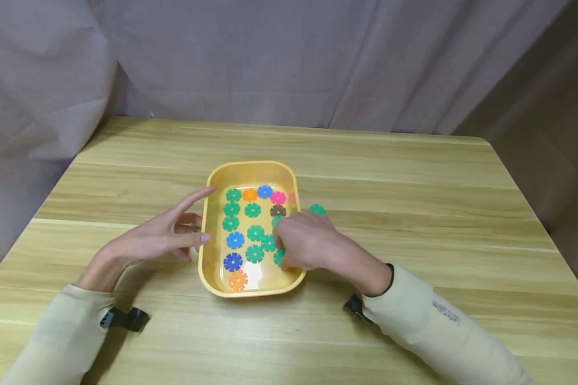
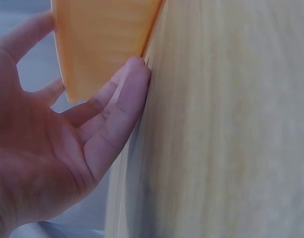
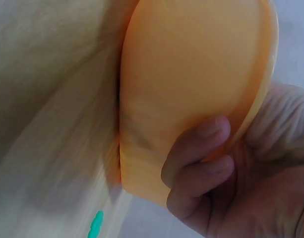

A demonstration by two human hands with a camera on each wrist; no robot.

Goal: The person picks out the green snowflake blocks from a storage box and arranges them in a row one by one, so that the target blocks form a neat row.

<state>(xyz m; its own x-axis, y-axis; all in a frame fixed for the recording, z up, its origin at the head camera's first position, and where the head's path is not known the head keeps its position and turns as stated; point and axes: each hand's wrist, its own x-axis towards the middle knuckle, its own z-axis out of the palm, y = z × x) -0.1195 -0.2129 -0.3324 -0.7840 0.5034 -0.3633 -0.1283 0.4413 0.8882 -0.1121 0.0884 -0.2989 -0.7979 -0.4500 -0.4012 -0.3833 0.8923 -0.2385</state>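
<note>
A yellow plastic tray point(image 1: 250, 293) stands on the table, holding several flat, notched snowflake discs. Most are green, like the green disc point(image 1: 256, 233); others are blue, orange, pink and brown. My left hand point(image 1: 161, 235) is at the tray's left side, fingers extended, with fingertips at its rim and outer wall point(image 2: 102, 44). Over the right wall reaches my right hand point(image 1: 308, 240), its foremost fingers down among the green discs. In the right wrist view, two bent fingers point(image 3: 199, 166) lie outside that wall. The fingertips inside are hidden, so I cannot tell whether they pinch a disc.
One more green disc point(image 1: 317, 209) lies on the wooden table point(image 1: 414, 214), just beyond my right hand. A grey curtain point(image 1: 270, 64) hangs behind the table's far edge. Small black devices point(image 1: 125, 319) are strapped at both wrists.
</note>
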